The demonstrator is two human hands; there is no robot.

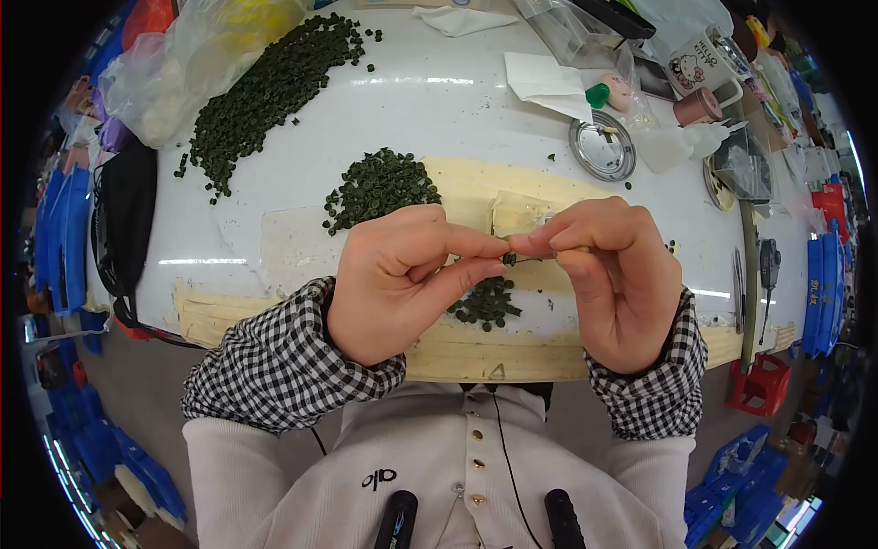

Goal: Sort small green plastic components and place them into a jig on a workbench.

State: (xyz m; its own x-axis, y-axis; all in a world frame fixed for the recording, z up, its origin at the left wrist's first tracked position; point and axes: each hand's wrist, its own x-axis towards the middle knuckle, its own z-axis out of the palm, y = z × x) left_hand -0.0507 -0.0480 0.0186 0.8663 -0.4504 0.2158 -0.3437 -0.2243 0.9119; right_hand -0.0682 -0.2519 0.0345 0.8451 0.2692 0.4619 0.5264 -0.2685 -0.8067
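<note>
Over the near middle of the table, my left hand (pixel 393 279) and my right hand (pixel 622 279) meet fingertip to fingertip. Thumb and forefinger of the left pinch a small dark green part (pixel 509 260). The right hand pinches a thin, stick-like thing (pixel 540 257) whose tip reaches that part; its kind is too small to make out. Just below the fingertips lies a small heap of dark green parts (pixel 487 306). A larger heap of similar parts (pixel 384 188) sits beyond my left hand, and the biggest pile (pixel 274 96) spreads across the far left.
Clear plastic bags (pixel 183 73) and a black cloth bag (pixel 128 224) flank the left side. At the far right stand a round metal lid (pixel 602 146), white paper (pixel 547 84), a printed mug (pixel 704 64) and a pink spool (pixel 698 108). Tweezers (pixel 739 288) lie near the right edge.
</note>
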